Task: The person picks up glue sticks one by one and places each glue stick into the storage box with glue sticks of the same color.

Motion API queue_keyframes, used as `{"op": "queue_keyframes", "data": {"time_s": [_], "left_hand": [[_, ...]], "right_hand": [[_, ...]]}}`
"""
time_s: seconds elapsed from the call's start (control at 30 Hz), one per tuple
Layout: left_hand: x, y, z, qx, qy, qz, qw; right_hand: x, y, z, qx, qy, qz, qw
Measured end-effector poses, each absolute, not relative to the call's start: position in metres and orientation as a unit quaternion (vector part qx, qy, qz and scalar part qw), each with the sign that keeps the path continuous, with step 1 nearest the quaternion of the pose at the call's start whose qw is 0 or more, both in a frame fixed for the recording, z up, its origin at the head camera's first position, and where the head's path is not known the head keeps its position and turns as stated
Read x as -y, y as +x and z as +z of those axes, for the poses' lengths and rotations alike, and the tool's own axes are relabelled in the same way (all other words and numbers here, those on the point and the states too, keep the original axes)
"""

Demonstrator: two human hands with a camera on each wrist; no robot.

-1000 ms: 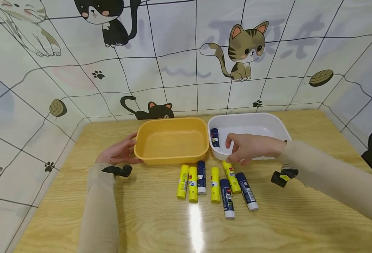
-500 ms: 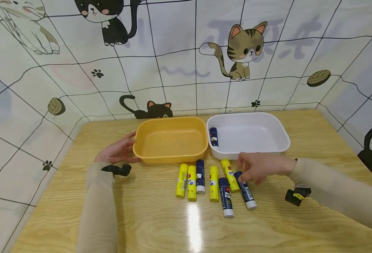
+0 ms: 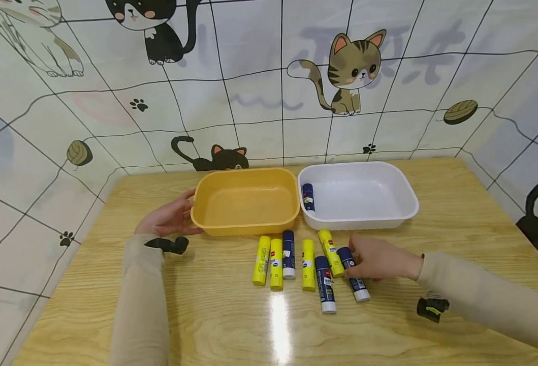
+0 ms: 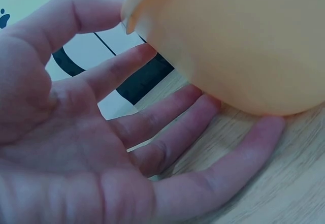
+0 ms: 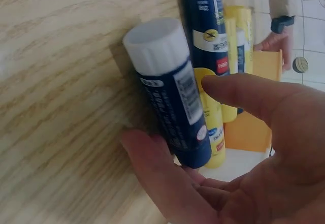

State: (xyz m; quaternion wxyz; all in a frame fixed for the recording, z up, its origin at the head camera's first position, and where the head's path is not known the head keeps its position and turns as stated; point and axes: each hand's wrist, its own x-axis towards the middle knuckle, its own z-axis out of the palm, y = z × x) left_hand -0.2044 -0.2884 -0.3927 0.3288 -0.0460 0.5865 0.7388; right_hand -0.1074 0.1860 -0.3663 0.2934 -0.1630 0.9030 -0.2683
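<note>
My left hand [image 3: 168, 216] is at the left side of a yellow plastic tub [image 3: 246, 231]; in the left wrist view its spread, nearly straight fingers [image 4: 188, 127] touch the tub's wall and lower edge. My right hand [image 3: 380, 258] is low over the table at a dark blue glue stick [image 3: 359, 290] with a white end. In the right wrist view this glue stick [image 5: 167, 92] lies between thumb and fingers, with the fingers still spread around it. Just left of it lie a yellow glue stick [image 3: 330, 249] and another dark blue one [image 3: 325, 287].
A white tub [image 3: 360, 221] stands against the yellow tub's right side and holds one dark blue glue stick [image 3: 308, 198]. More yellow glue sticks [image 3: 308, 264] and a dark blue one [image 3: 288, 256] lie in front. A cat-print cloth [image 3: 259, 101] rises behind the wooden table [image 3: 204, 315].
My right hand has come from over the white tub's front rim down toward me to the rightmost dark blue glue stick. My left hand stays at the yellow tub.
</note>
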Motion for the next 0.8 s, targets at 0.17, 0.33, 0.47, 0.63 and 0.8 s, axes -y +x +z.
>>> {"op": "queue_keyframes", "data": {"time_s": [0.17,0.33,0.47,0.63,0.8], "left_hand": [[0.2883,-0.2041,-0.3918,-0.583,-0.046,0.741,0.330],[0.2873,-0.2028,-0.3900,-0.576,-0.054,0.746,0.331],[0.2857,-0.2025,-0.3885,-0.574,-0.056,0.747,0.330],[0.2850,-0.2021,-0.3878,-0.577,-0.057,0.747,0.326],[0.2871,-0.2028,-0.3903,-0.572,-0.056,0.750,0.327]], "right_hand": [[-0.1857,-0.1082,-0.3710,-0.916,-0.194,-0.237,0.259],[-0.1840,-0.1079,-0.3714,-0.919,-0.189,-0.228,0.260],[-0.1825,-0.1078,-0.3707,-0.922,-0.182,-0.217,0.263],[-0.1812,-0.1081,-0.3707,-0.922,-0.180,-0.216,0.267],[-0.1812,-0.1085,-0.3711,-0.920,-0.181,-0.223,0.267]]}}
